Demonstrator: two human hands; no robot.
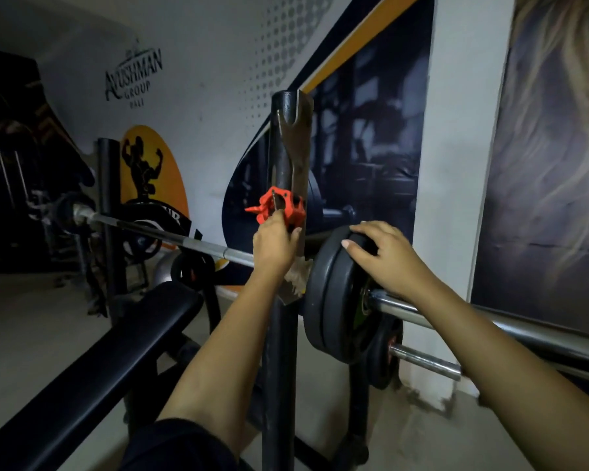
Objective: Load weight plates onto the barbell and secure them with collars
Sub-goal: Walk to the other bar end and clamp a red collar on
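A steel barbell [170, 237] lies across the rack of a bench press. Two black weight plates [330, 300] sit on its right sleeve [490, 326], just right of the black rack upright [281, 334]. My right hand [383, 256] rests flat on top of the plates, fingers spread. An orange collar [279, 207] hangs at the upright's hook, above the bar. My left hand [274, 246] reaches up from below and grips the collar's lower part.
A black padded bench [92, 365] runs from bottom left toward the rack. A second bar with a small plate [383, 358] lies lower on the right by the wall. The far upright [109, 212] and more plates stand at the left.
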